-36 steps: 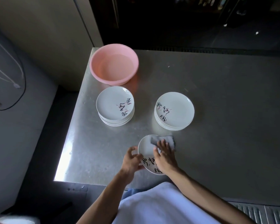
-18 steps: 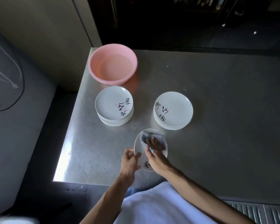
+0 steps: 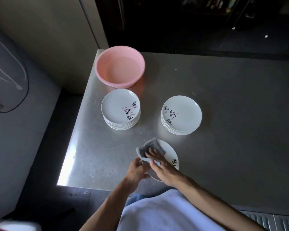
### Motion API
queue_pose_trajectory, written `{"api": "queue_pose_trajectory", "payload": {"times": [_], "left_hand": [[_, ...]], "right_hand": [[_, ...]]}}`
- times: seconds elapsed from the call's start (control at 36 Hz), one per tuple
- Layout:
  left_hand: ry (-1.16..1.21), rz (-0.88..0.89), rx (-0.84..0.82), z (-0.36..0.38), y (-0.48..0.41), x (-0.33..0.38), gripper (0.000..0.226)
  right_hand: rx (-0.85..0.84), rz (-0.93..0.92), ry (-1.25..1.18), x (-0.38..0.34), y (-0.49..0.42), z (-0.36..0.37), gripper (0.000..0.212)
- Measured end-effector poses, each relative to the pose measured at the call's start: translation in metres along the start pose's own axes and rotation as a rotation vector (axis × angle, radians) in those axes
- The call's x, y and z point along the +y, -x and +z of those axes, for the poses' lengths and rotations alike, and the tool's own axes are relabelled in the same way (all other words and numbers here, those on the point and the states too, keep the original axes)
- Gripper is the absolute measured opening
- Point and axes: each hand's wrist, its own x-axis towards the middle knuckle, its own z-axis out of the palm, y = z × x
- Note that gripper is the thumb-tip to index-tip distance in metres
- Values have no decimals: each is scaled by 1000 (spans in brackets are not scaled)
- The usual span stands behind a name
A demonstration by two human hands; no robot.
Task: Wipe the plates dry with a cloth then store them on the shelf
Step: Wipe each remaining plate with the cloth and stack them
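I log the drying step: left hand grips the near rim of the white round brush-lettered ceramic plate, over the grey steel table's near edge. Right hand, fingers straight, presses the grey folded cloth on its face. Next, I judge: finish wiping, then stack; I see no shelf.

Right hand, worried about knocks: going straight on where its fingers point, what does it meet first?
Past the cloth and held plate, the right hand likely meets the left plate stack.
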Motion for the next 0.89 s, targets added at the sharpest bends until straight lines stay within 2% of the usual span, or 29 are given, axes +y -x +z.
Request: {"api": "queue_pose_trajectory", "payload": {"times": [0.03, 0.11, 0.17, 0.22, 0.25, 0.31, 0.33, 0.42, 0.47, 0.53, 0.61, 0.64, 0.72, 0.81, 0.89], "left_hand": [[26, -7, 11, -2, 0, -2, 50], [143, -53, 102, -3, 2, -3, 59], [180, -56, 155, -2, 3, -2, 47], [144, -38, 205, -1, 3, 3, 18], [113, -31, 220, -3, 1, 5, 13], [44, -16, 205, -4, 1, 12, 20], [14, -6, 176, -3, 2, 15, 17], [-1, -5, 152, -4, 4, 16, 9], [37, -2, 192, -6, 2, 14, 16], [76, 2, 227, -8, 1, 13, 22], [101, 6, 218, -12, 1, 17, 37], [101, -1, 214, -13, -1, 20, 43], [90, -26, 183, -11, -3, 29, 55], [42, -13, 128, -2, -4, 36, 61], [45, 17, 94, 2, -7, 35, 58]], "right_hand": [[12, 55, 77, 3, -4, -1, 51], [59, 382, 322, 7, -16, -5, 54], [72, 436, 312, 0, -21, -7, 57], [78, 349, 147, -9, -22, -7, 53], [90, 277, 30, -14, -20, -6, 52], [86, 128, -176, -25, -12, -6, 46], [60, 70, -206, -29, -9, -6, 42], [6, 54, -77, -23, -9, -5, 44], [125, 51, 148, -8, -9, -6, 44], [145, 121, 299, 11, -9, -7, 55], [27, 252, 379, 18, -1, -13, 56], [11, 225, 380, 15, 4, -14, 55], [105, -73, 402, 2, 16, -8, 50], [32, -140, 197, -9, 21, -3, 70], [75, -230, 163, -17, 14, -9, 69]]}}
